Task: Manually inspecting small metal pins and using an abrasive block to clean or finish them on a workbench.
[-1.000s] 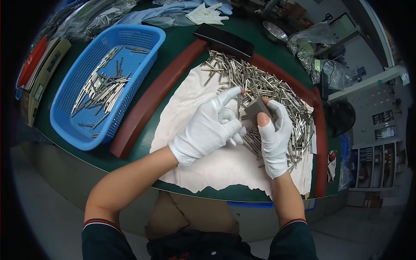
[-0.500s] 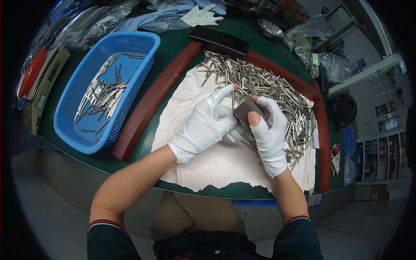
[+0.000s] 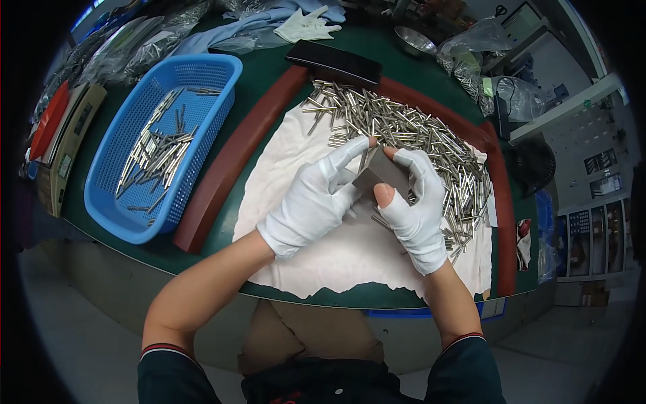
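My left hand (image 3: 311,202), in a white glove with bare fingertips, pinches a thin metal pin (image 3: 363,161) by its end with the index finger reaching forward. My right hand (image 3: 420,210), gloved the same way, grips a flat grey block (image 3: 385,171) between thumb and fingers. The block is tilted, and its edge lies close against the pin and the left fingers. Behind and to the right of both hands spreads a heap of shiny metal pins (image 3: 431,131) on a pale cloth (image 3: 323,269). The left thumb is partly hidden behind the block.
Red-brown rails (image 3: 229,168) border the cloth, with a black flat object (image 3: 334,62) on the far one. At left stands a blue perforated basket (image 3: 232,87) holding more pins. Farther back lie a white glove (image 3: 307,25), a metal bowl (image 3: 415,42) and plastic bags (image 3: 464,64).
The grey block has turned and shifted left, nearer the left fingers. My left hand has moved slightly left and stays close to the block. The whole view has shifted a little.
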Demonstrator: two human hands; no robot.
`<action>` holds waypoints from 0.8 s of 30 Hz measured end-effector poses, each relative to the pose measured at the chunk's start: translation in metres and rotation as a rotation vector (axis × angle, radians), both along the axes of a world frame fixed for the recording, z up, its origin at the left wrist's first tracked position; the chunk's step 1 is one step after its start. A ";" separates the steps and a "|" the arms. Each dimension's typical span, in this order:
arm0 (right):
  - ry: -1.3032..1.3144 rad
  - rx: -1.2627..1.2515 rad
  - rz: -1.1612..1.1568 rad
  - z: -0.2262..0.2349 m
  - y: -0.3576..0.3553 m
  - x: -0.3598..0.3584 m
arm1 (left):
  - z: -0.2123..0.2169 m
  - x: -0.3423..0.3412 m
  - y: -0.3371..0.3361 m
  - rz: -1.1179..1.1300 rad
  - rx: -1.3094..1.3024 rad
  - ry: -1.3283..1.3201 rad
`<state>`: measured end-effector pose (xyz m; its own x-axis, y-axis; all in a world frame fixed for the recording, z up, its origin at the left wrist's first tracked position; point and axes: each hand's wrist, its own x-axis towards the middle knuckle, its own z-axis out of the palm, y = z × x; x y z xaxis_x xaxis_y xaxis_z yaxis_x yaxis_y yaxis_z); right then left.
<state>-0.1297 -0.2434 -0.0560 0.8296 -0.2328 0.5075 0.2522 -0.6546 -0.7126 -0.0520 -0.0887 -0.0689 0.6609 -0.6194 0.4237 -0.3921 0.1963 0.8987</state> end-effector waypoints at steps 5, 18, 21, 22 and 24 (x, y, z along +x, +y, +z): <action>0.007 0.041 -0.038 -0.001 0.001 0.000 | 0.004 -0.005 0.001 -0.071 0.063 0.286; 0.091 0.226 -0.154 -0.005 -0.017 0.002 | 0.010 0.011 0.007 -0.225 0.066 0.654; 0.129 0.252 -0.132 -0.005 -0.014 0.002 | 0.013 0.010 0.008 -0.206 0.105 0.681; 0.136 0.271 -0.123 -0.005 -0.012 0.002 | 0.012 0.010 0.007 -0.208 0.105 0.682; 0.142 0.291 -0.113 -0.005 -0.011 0.003 | 0.011 0.011 0.007 -0.224 0.087 0.650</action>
<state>-0.1267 -0.2540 -0.0607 0.8479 -0.4451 0.2880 0.0751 -0.4369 -0.8964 -0.0413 -0.0817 -0.0582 0.6163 -0.7842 -0.0722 0.2727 0.1265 0.9537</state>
